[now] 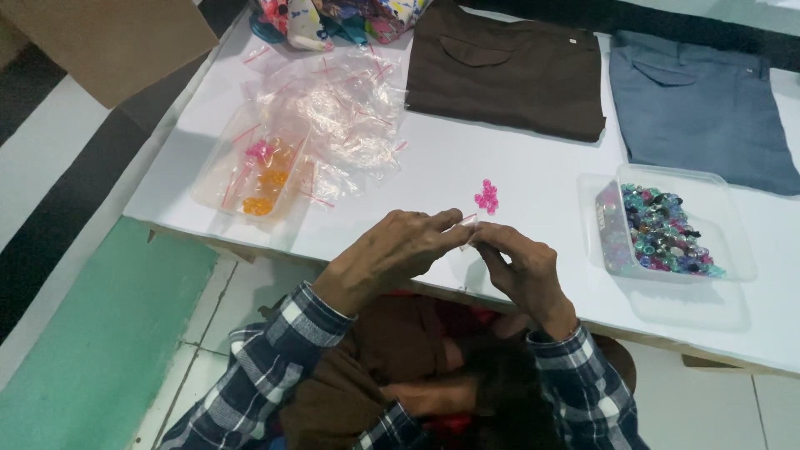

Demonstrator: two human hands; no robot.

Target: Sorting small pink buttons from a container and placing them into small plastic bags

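Note:
My left hand [392, 254] and my right hand [521, 267] meet above the front edge of the white table [533, 167], fingertips pinched together on a small clear plastic bag [467, 227] with a red strip. A small heap of pink beads [487, 197] lies on the table just behind my fingers. Both sleeves are blue-and-white plaid.
A clear tray [717, 200] of mixed coloured beads stands at the right. A pile of empty clear bags [342, 108] and a tray of bagged orange and pink beads [262, 179] lie at the left. Folded brown [508, 71] and blue-grey [700, 104] garments lie at the back.

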